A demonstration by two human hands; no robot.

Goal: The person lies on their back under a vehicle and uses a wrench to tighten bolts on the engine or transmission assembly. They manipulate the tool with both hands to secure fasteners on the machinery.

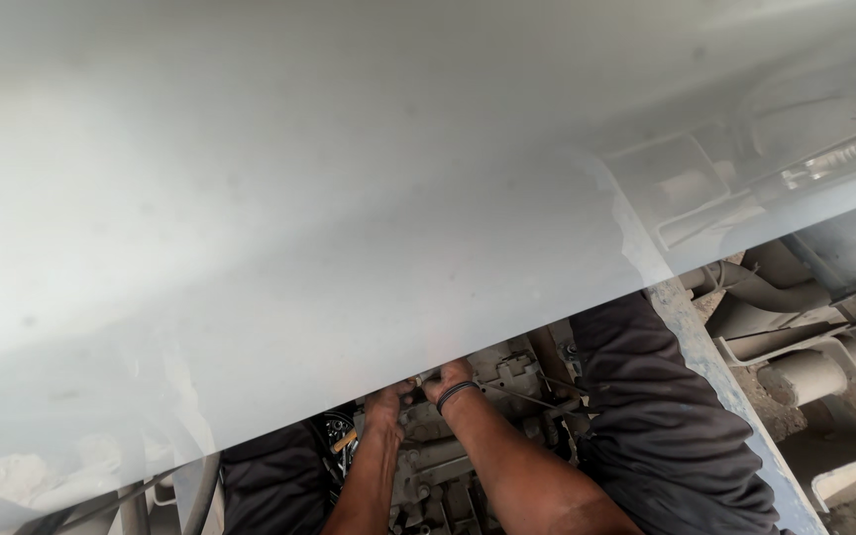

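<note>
1. Grimy metal assembly (428, 466), a grey, greasy block of machine parts, sits low in the view at about 6 o'clock, showing only in the narrow gap under a big pale panel.
2. That pale grey panel (279, 198) fills the frame from 9 o'clock through 12 to 2 o'clock; its lower edge slants from the bottom left up to the right and passes just above the knuckles, leaving very little open room over the hands.
3. Dark cloth hems the gap sideways: a dark trouser leg (666, 426) at 4 o'clock and another dark fold (269, 485) at 7 o'clock, with the assembly between them.
4. A blue-grey painted bar (715, 376) runs diagonally at 4 o'clock, just beside the trouser leg; beyond it, at 3 o'clock, lie dusty pale housings and a round cylinder (804, 376).
5. Left hand (385, 404) rests on the upper end of the assembly, at 11 o'clock from its middle, fingers curled down against the metal; what they pinch is hidden under the panel's edge.
6. Right hand (448, 376), with a dark band at the wrist, lies just beside the left one, at 12 o'clock from the assembly's middle, fingers bent onto a small part there; I cannot tell whether it grips anything.
7. Both forearms come up from 6 o'clock over the assembly, nearly touching at the hands.
</note>
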